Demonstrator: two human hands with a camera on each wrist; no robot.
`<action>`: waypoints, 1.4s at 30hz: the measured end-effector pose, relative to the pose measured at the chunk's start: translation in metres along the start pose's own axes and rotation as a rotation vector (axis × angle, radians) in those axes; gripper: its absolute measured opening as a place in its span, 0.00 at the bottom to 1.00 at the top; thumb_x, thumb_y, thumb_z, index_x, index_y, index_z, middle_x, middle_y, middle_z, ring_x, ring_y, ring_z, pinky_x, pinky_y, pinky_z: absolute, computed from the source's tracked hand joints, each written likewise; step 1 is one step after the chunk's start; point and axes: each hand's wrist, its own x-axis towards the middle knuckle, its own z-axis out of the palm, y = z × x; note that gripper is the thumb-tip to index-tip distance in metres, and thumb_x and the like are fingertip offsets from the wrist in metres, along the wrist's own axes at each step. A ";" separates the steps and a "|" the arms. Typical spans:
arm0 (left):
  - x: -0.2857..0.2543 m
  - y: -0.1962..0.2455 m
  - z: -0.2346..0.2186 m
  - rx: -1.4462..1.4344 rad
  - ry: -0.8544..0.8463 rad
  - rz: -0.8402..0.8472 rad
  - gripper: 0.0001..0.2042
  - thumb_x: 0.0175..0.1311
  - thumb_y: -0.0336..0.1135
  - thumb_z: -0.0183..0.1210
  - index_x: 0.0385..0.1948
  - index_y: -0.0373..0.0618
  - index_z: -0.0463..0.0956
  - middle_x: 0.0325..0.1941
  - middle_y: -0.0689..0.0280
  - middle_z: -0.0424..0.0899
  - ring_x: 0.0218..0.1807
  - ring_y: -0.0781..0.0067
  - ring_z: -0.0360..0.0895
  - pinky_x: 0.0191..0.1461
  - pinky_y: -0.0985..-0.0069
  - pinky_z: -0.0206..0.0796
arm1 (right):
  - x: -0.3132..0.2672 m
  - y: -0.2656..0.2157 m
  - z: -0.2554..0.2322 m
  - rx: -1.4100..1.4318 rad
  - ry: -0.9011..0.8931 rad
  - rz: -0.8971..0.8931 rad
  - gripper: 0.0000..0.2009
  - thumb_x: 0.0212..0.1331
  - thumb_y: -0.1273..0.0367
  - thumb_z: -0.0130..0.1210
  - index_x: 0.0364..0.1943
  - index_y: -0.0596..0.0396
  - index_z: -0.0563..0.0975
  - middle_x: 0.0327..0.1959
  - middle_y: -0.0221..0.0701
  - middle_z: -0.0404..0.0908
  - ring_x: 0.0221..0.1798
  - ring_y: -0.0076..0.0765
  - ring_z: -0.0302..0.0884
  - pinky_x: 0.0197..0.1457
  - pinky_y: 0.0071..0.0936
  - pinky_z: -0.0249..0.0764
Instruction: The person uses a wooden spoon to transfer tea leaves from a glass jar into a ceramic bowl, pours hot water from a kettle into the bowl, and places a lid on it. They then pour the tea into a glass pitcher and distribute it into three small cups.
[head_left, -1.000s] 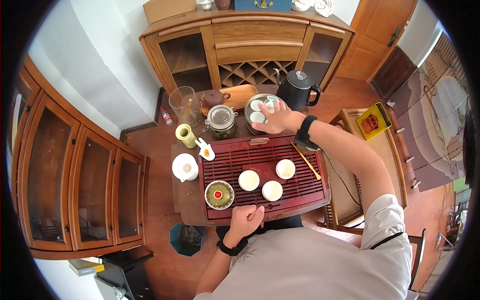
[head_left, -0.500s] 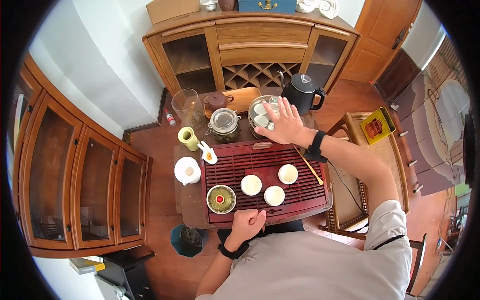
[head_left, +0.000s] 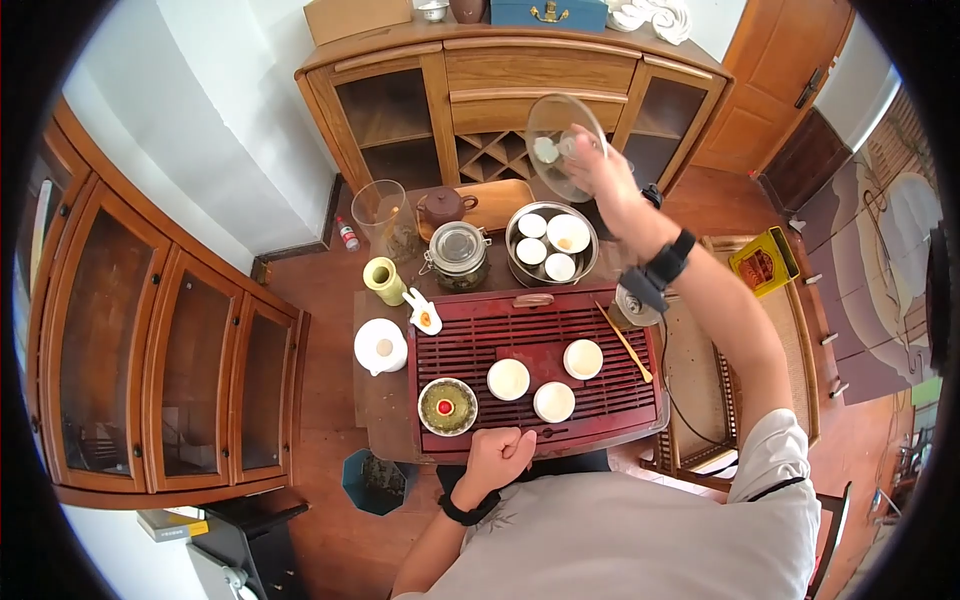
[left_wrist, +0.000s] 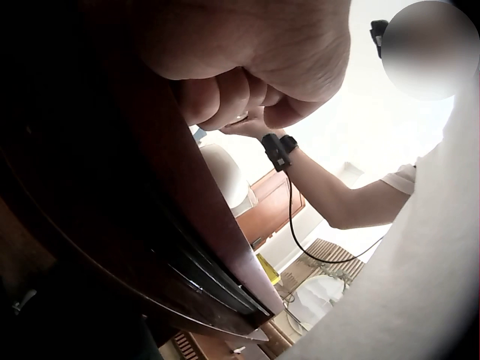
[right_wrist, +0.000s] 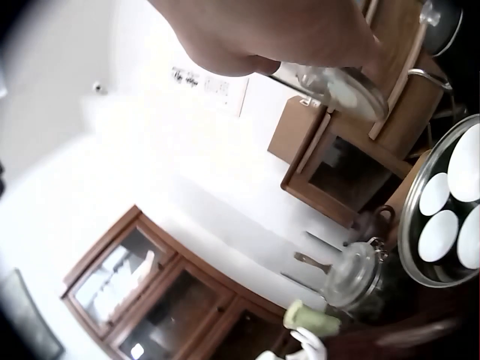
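My right hand grips a clear glass lid, raised and tipped nearly upright beyond the table. The right wrist view shows the lid under the fingers; the hand hides its knob. Below and nearer me stands the steel pot, uncovered, with several white cups inside. My left hand is curled into a fist at the front edge of the slatted tea tray. Three white cups stand on the tray, beside a lidded bowl with a red knob.
A black kettle stands behind the right hand, mostly hidden. Left of the pot are a glass jar, a brown teapot and a tall glass vessel. A white pitcher stands left of the tray; a wooden stick lies on it.
My right hand has lifted the glass lid off the steel pot, up and away, tipping it. The cups inside now show uncovered. My left hand stays in the same place.
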 end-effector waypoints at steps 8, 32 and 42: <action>-0.002 -0.008 0.002 0.039 0.033 -0.003 0.26 0.70 0.29 0.68 0.16 0.42 0.58 0.14 0.63 0.58 0.16 0.72 0.57 0.20 0.70 0.51 | 0.129 0.012 -0.010 -0.431 -0.196 0.203 0.20 0.79 0.57 0.60 0.62 0.58 0.81 0.47 0.41 0.93 0.42 0.33 0.94 0.39 0.23 0.88; -0.002 -0.008 -0.003 -0.043 -0.019 -0.103 0.26 0.67 0.27 0.68 0.15 0.44 0.57 0.14 0.65 0.56 0.16 0.71 0.53 0.21 0.69 0.47 | 0.219 0.071 0.017 -0.839 -0.695 0.457 0.22 0.73 0.52 0.65 0.52 0.59 0.83 0.40 0.37 0.94 0.40 0.31 0.94 0.40 0.26 0.90; -0.003 -0.010 -0.003 -0.037 -0.012 -0.096 0.25 0.67 0.26 0.68 0.15 0.44 0.58 0.14 0.66 0.56 0.16 0.72 0.53 0.21 0.70 0.47 | 0.226 0.086 0.028 -0.843 -0.779 0.614 0.20 0.74 0.51 0.64 0.49 0.56 0.82 0.43 0.38 0.94 0.41 0.30 0.94 0.40 0.26 0.90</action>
